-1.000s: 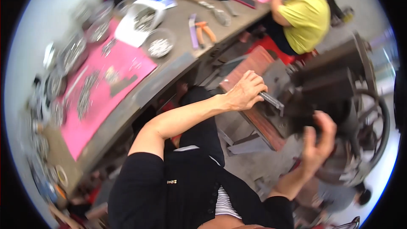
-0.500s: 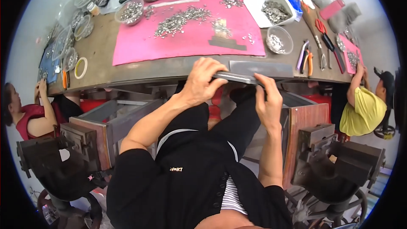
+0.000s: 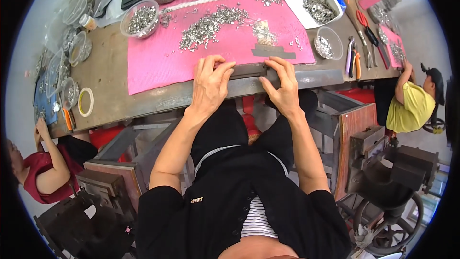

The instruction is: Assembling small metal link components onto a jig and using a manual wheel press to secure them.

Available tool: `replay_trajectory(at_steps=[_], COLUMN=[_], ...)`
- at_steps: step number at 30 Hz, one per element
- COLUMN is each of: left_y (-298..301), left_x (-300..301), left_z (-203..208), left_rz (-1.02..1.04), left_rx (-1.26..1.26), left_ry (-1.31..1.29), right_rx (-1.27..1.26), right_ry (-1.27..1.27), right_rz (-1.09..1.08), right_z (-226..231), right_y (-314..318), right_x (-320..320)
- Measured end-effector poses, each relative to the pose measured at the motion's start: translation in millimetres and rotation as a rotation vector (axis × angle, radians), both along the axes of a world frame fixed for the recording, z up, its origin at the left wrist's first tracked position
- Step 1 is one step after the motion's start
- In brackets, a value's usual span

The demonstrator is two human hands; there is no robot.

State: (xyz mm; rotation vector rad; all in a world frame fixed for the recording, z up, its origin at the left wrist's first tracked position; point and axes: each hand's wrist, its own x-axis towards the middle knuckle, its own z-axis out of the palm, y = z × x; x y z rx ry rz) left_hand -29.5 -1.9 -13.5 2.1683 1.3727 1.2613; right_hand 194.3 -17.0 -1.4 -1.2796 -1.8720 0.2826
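Observation:
A dark, flat metal bar (image 3: 247,71) lies level along the front edge of the bench, between my hands. My left hand (image 3: 210,84) pinches its left end with thumb and fingers. At the other end my right hand (image 3: 283,86) grips it, thumb in front and fingers over the top. Just beyond the bar spreads a pink mat (image 3: 158,62) with a loose heap of small silvery metal pieces (image 3: 215,24). A grey strip (image 3: 274,52) and a small patterned metallic patch (image 3: 263,32) lie on the mat, close to my right fingers.
Clear tubs (image 3: 140,18) and a white tray (image 3: 314,7) of metal pieces ring the mat. Pliers (image 3: 353,62) and red-handled scissors (image 3: 366,26) lie right; a tape roll (image 3: 86,101) lies left. Co-workers sit on both sides, one in a yellow shirt (image 3: 412,115). Machines flank my seat.
Both hands have moved forward with the bar, from in front of the bench edge onto it. The bar, tilted before, now lies along the edge. My view has shifted a little.

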Motion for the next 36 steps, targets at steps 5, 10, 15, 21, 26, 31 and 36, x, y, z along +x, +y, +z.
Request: replay_trajectory(at_steps=[5,10,15,21,26,31,36], left_y=[-6.6,-9.5,-47.5,-76.9,-68.8,-64.7,-61.5], left_x=[10.6,9.7,-12.2,-63.9,-76.9,-77.1,-75.2], left_z=[1.0,-8.1,-29.4,-13.2,-7.9,-9.9,-8.5], left_rz=[0.007,0.042,0.002,0.155,0.084,0.084,0.053], left_rx=[0.117,0.197,0.190,-0.500,-0.758,-0.800,-0.807], left_ry=[0.065,0.133,-0.594,-1.045,-1.107,-1.038,-1.058], right_rx=[0.008,0.058,0.110,0.131,0.114,0.111,0.186], right_ry=[-0.005,-0.005,-0.017,-0.031,-0.033,-0.190,-0.211], right_rz=[-0.055,-0.055,-0.057,-0.067,-0.080,-0.075,-0.018], right_z=[-15.3,-19.9,-22.8,-23.9,-23.8,-11.8,-8.2], right_y=[0.3,2.9,2.3,1.7,1.3,3.1,22.4], right_x=[-0.5,-2.8,-1.8,-3.3,-3.5,-0.5,-0.7])
